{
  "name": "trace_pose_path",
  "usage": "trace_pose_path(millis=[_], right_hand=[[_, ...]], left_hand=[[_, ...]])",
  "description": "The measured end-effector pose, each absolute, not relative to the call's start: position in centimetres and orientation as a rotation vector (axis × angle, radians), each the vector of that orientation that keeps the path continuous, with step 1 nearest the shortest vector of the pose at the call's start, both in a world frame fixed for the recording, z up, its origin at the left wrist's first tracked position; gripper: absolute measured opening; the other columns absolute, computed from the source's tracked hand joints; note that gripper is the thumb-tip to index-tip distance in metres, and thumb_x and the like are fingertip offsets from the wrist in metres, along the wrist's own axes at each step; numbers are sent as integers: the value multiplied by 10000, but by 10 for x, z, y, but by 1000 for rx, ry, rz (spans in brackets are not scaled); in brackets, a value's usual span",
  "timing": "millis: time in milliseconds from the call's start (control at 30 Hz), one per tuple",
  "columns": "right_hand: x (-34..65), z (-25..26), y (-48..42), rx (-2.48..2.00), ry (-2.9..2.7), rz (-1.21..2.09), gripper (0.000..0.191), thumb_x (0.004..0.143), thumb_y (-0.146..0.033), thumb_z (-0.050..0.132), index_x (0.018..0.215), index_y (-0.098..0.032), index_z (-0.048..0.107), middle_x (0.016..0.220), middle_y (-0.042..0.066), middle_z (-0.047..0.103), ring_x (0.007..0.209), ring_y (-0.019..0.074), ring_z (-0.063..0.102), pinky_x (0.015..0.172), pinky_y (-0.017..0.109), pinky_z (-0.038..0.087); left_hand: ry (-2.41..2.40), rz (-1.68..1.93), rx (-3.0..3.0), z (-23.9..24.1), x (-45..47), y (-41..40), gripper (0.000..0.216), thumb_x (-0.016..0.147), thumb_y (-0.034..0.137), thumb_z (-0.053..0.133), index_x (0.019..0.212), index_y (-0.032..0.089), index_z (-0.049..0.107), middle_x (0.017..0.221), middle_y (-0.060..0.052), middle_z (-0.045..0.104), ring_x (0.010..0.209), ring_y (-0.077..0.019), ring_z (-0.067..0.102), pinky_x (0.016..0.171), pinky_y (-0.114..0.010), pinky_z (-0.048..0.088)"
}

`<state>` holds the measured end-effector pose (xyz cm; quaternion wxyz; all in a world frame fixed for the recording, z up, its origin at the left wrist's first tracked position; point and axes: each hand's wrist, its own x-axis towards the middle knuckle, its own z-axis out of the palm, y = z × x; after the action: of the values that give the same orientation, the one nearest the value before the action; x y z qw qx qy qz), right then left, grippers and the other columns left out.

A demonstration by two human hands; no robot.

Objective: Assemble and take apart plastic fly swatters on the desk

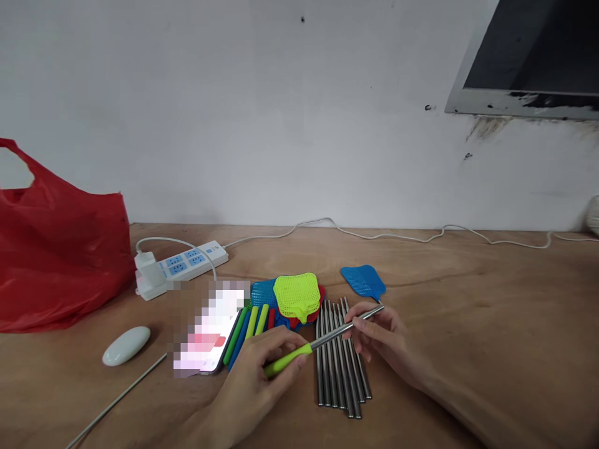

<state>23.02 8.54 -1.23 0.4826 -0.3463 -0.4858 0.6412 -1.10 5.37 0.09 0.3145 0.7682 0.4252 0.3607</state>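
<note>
In my left hand [262, 374] a yellow-green plastic handle [287, 360] is gripped. A metal rod [334, 335] runs from the handle's end up to the right, pinched near its far end by the fingers of my right hand [379, 333]. Under and between the hands lies a row of metal tubes [334, 374], side by side on the table. Behind them are stacked fly swatter heads, a yellow-green one [297, 293] on top of blue and red ones. A separate blue swatter head [362, 280] lies just beyond my right hand. Coloured handles [238, 337] lie beside my left hand, partly hidden by it.
Left of the handles lies a lit phone [210, 337], partly pixelated. A white power strip [187, 265] with a plugged-in adapter, a white computer mouse [126, 346] and a red plastic bag [65, 249] are farther left. A thin cable [384, 237] runs along the wall.
</note>
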Motion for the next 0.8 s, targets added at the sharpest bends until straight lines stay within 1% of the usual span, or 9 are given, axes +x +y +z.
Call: trace_pose_path(millis=[100, 167, 267, 367, 433, 533, 700, 800], right_hand=[[230, -12, 85, -838, -1241, 1610, 297, 755, -428, 803, 883, -175, 717, 715, 42, 711, 542, 117, 586, 445, 205, 433], [230, -9, 85, -825, -1198, 1637, 319, 773, -457, 780, 906, -180, 695, 704, 39, 707, 542, 121, 590, 442, 202, 433], [232, -6, 88, -809, -1069, 1583, 310, 791, -482, 756, 848, -205, 628, 664, 24, 698, 522, 125, 584, 422, 195, 422], [233, -8, 90, -819, -1019, 1449, 321, 740, -438, 817, 765, -207, 597, 628, 2, 679, 521, 120, 576, 423, 188, 427], [233, -12, 90, -838, -1064, 1418, 328, 706, -422, 849, 737, -198, 612, 621, -1, 675, 529, 121, 582, 425, 191, 437], [232, -17, 91, -862, -1170, 1449, 308, 697, -414, 856, 725, -188, 648, 623, 6, 682, 529, 124, 590, 421, 201, 451], [235, -16, 91, -859, -1238, 1468, 244, 735, -392, 832, 767, -190, 698, 666, 18, 713, 552, 128, 614, 435, 202, 470], [235, -15, 90, -842, -1275, 1495, 214, 776, -386, 801, 845, -191, 742, 714, 31, 730, 643, 145, 657, 485, 202, 499]], left_hand=[[1125, 937, 2036, 1, -11, 53, 151, 942, 302, 562, 890, 220, 677, 740, 13, 626, 616, -134, 526, 546, -218, 366], [1119, 944, 2038, 1, -10, 53, 151, 940, 300, 562, 887, 219, 677, 738, 12, 626, 618, -136, 527, 547, -218, 369], [1117, 950, 2015, 3, -9, 54, 171, 947, 318, 553, 886, 212, 672, 742, 8, 633, 612, -137, 532, 538, -217, 372], [1125, 947, 1998, 4, -9, 54, 188, 956, 331, 542, 885, 210, 667, 763, 2, 643, 632, -143, 552, 549, -218, 387], [1125, 942, 1997, 4, -10, 55, 181, 960, 326, 539, 887, 215, 663, 781, 3, 646, 659, -147, 569, 567, -218, 400], [1133, 934, 1995, 1, -12, 55, 173, 959, 324, 548, 872, 216, 651, 777, 9, 640, 664, -144, 571, 569, -214, 400], [1129, 943, 1981, -2, -11, 55, 161, 952, 327, 563, 878, 216, 653, 768, 12, 634, 649, -139, 559, 550, -209, 393], [1108, 952, 1956, -3, -9, 55, 161, 953, 340, 565, 903, 215, 654, 775, 9, 632, 655, -141, 559, 554, -208, 407]])
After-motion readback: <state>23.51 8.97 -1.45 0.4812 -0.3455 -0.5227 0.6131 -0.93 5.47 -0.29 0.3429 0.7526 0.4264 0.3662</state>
